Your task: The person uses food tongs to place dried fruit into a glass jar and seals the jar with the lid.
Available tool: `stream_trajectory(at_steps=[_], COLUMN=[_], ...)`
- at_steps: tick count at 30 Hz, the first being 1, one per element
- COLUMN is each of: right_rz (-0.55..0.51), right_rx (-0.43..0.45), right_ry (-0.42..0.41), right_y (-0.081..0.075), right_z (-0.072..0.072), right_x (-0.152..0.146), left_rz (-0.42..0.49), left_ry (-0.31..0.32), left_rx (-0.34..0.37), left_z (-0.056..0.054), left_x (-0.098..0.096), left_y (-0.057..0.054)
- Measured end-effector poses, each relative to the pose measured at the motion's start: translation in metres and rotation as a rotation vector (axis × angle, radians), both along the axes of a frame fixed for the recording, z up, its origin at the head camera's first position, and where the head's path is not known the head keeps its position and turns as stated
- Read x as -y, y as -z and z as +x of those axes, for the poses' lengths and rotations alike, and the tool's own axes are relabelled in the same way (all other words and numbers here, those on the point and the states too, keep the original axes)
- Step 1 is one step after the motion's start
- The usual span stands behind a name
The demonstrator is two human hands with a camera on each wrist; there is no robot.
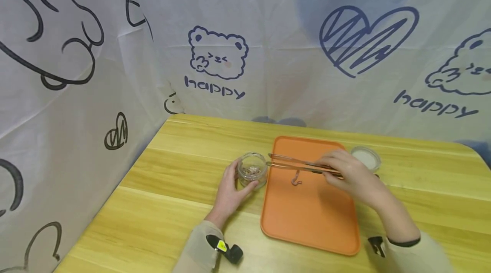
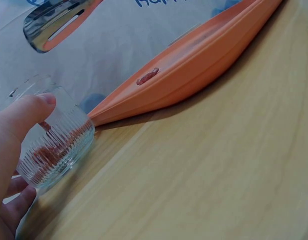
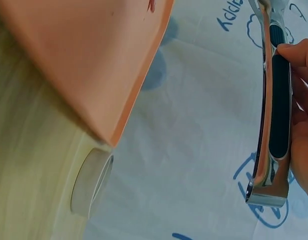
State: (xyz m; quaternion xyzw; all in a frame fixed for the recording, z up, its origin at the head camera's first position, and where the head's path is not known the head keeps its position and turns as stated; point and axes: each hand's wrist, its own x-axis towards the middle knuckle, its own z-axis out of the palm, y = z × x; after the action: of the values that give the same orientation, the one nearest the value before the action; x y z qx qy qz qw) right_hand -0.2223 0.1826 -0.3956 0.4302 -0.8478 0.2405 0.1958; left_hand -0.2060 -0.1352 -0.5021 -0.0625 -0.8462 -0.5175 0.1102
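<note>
The left hand (image 1: 229,192) grips the jar (image 1: 251,175), left of the tray (image 1: 310,222); the right hand (image 1: 353,176) holds tongs (image 1: 287,166) above it, where a reddish strip (image 1: 294,179) lies. I'd steady the jar, squeeze softly.

Light is soft, the wrist views dimmer.

pale beige sleeves (image 1: 196,252), black left-wrist strap (image 1: 212,241), yellow label (image 1: 221,245), black right-wrist band (image 1: 405,243)
</note>
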Motion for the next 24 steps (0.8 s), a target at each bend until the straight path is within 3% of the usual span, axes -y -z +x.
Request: stream_trajectory(at_steps=[11,18,24], right_rz=[0.044,0.053,0.065], right_rx=[0.044,-0.008,0.017], right_ry=[0.102,0.070,0.050], right_y=[0.003,0.020,0.033], right_z=[0.008,0.006,0.007], right_x=[-0.025,-0.047,-0.060], left_rz=[-0.004,-0.003,0.001], left_ry=[-0.007,-0.010,-0.008], left_rx=[0.003,0.005,0.006], left_z=[0.000,0.000,0.000], left_x=[0.000,0.000,0.000], left_y=[0.001,0.000,0.002])
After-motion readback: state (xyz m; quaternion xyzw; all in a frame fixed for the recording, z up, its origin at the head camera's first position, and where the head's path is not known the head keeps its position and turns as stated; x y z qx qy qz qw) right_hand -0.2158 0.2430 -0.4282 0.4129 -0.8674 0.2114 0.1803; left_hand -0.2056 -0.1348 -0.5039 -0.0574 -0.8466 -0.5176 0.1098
